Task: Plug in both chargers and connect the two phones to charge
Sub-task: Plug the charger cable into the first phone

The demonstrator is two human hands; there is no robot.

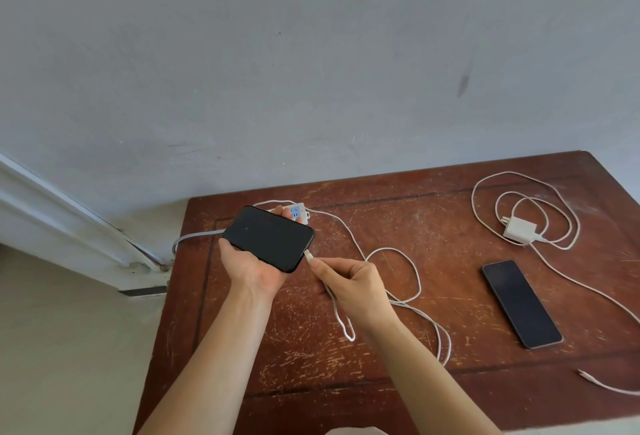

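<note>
My left hand [254,270] holds a black phone [268,238] screen-up above the table's left part. My right hand [349,282] pinches the plug end of a white cable [403,291], and its tip [307,255] touches the phone's lower right edge. That cable loops across the table and runs back toward a white power strip [298,211], partly hidden behind the phone. A second black phone [521,303] lies flat at the right. A white charger brick [519,228] with bare prongs lies unplugged at the back right, its cable [485,189] coiled around it.
The worn brown wooden table [381,358] stands against a grey wall [311,71]. A grey cord [194,237] drops off its left edge toward the floor. The second cable's free end [585,373] lies near the front right edge.
</note>
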